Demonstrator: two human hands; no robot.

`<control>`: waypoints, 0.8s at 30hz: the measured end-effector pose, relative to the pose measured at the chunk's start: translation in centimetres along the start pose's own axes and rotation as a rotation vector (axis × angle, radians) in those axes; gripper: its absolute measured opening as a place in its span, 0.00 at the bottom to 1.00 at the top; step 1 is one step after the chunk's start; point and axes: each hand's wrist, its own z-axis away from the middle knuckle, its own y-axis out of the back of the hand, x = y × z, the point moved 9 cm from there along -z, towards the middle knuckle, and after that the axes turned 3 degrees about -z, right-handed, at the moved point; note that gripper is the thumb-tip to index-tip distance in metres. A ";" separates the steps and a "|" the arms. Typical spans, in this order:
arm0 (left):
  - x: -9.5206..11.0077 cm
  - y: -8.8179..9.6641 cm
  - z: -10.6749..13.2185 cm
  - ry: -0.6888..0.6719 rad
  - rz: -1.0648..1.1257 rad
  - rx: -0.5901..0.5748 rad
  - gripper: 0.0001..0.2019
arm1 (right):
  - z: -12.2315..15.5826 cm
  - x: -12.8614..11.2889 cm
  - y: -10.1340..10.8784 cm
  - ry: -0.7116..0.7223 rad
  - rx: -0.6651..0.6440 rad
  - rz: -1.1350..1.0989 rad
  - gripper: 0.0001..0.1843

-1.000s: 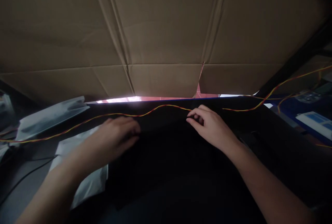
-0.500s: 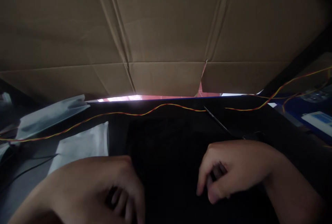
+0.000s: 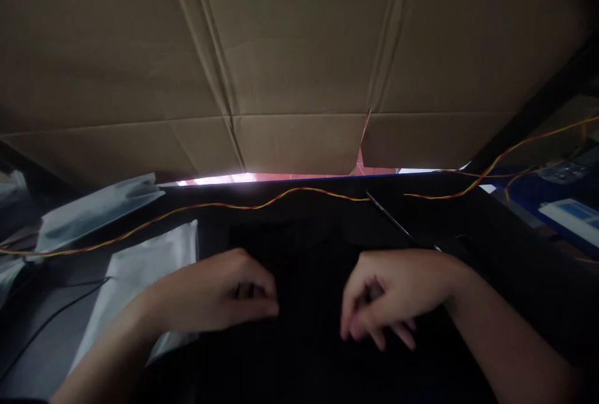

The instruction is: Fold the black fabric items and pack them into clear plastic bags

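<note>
At the near middle of the bench [image 3: 510, 248]: my left hand [image 3: 219, 292] and my right hand [image 3: 393, 295], both curled, fingers bent under, resting on a black sheet [image 3: 304, 254]; whether either pinches the sheet or anything else, I cannot tell, for the surface is too dark. Black sheet: lies flat, from the near edge toward the far edge. Twisted red-and-yellow wire [image 3: 281, 195]: runs along the far edge, left to right, well apart from both hands. Thin black rod [image 3: 388, 220]: lies slantwise just beyond my right hand, near the wire's middle. White bag [image 3: 140, 267]: flat at the left side, partly under my left forearm. Cardboard wall [image 3: 299, 61]: stands behind the far edge.
</note>
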 end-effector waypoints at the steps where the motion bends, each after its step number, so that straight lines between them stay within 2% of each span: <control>1: 0.0 1.3 -0.2 -0.022 -0.064 0.129 0.12 | -0.1 -0.8 1.5 0.087 0.149 0.032 0.11; 3: -0.6 3.4 -0.2 -0.005 -0.213 0.356 0.12 | 0.0 -2.0 3.8 0.210 0.406 0.135 0.12; 4: -1.1 3.9 -0.3 0.027 -0.278 0.413 0.12 | -0.1 -2.0 4.3 0.222 0.459 0.186 0.11; 5: -1.7 4.0 -0.4 0.061 -0.328 0.435 0.11 | -0.5 -1.8 4.4 0.205 0.460 0.224 0.11; 8: -2.9 3.5 -0.9 0.115 -0.385 0.397 0.08 | -1.4 -0.8 3.8 0.147 0.388 0.236 0.10; 9: -3.0 3.3 -1.0 0.118 -0.390 0.393 0.08 | -1.3 -1.0 4.0 0.175 0.429 0.223 0.10; 11: -2.9 3.2 -1.1 0.109 -0.410 0.410 0.08 | -0.7 -2.1 4.9 0.299 0.595 0.237 0.10; 13: -2.7 3.4 -1.2 0.088 -0.438 0.451 0.08 | 0.2 -3.6 5.2 0.442 0.758 0.379 0.10; 14: -2.6 3.5 -1.2 0.078 -0.447 0.473 0.08 | 0.4 -4.1 5.0 0.488 0.797 0.485 0.11; 17: -3.0 3.6 -1.3 0.079 -0.438 0.507 0.08 | -0.4 -4.2 4.2 0.490 0.768 0.738 0.15; 19: -3.4 3.6 -1.3 0.092 -0.415 0.506 0.08 | -0.7 -3.8 4.4 0.476 0.766 0.776 0.14; 21: -3.5 3.7 -1.3 0.089 -0.412 0.513 0.08 | -0.4 -3.7 5.1 0.496 0.839 0.767 0.14; 24: -3.0 4.1 -1.2 0.066 -0.488 0.564 0.08 | 0.4 -3.6 6.4 0.515 1.042 0.743 0.18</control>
